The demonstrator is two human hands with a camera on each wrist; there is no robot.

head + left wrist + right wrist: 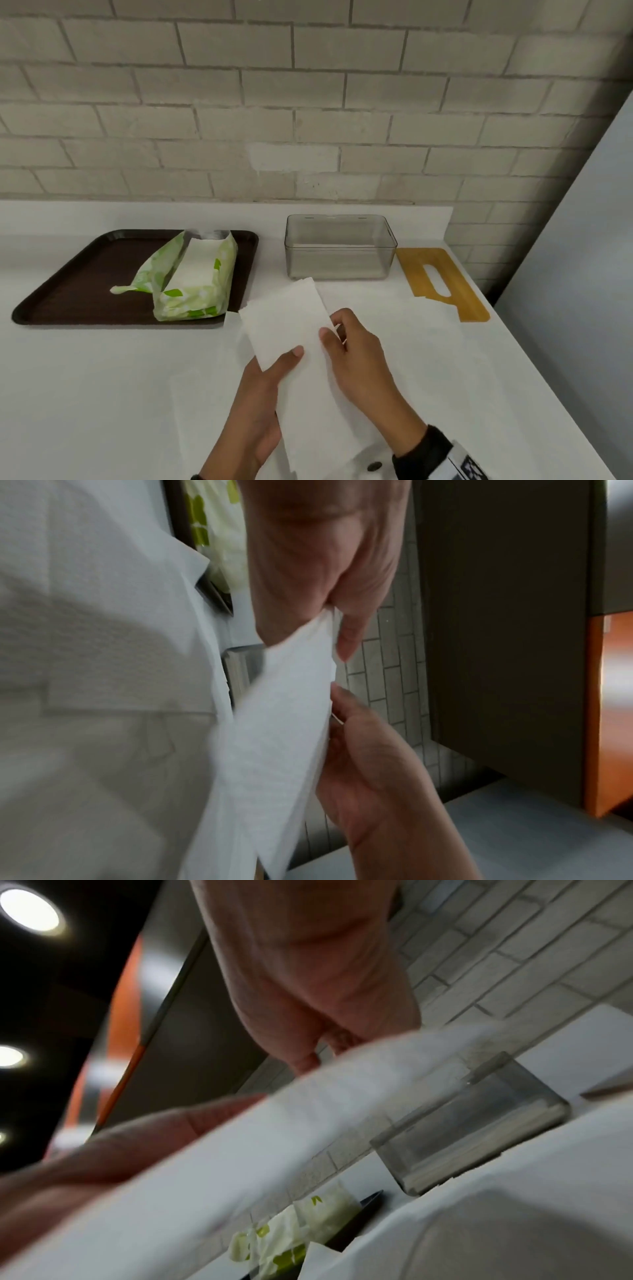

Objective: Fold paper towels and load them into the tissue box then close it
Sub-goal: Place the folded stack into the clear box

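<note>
I hold a long folded white paper towel (287, 322) in both hands, tilted up off the white counter. My left hand (284, 363) grips its lower left part, thumb on top and fingers underneath. My right hand (330, 334) pinches its right edge between thumb and fingers. In the left wrist view the left hand (330, 615) pinches the towel (281, 723) and the right hand (369, 777) holds it lower down. The clear tissue box (339, 246) stands open behind the towel. Its bamboo lid (442, 284), with a slot, lies flat to its right.
A dark tray (68, 294) at the left carries an opened green and white towel package (191, 277). More white sheets (205, 394) lie flat on the counter under my hands. A brick wall runs along the back. A grey panel (582, 274) borders the counter on the right.
</note>
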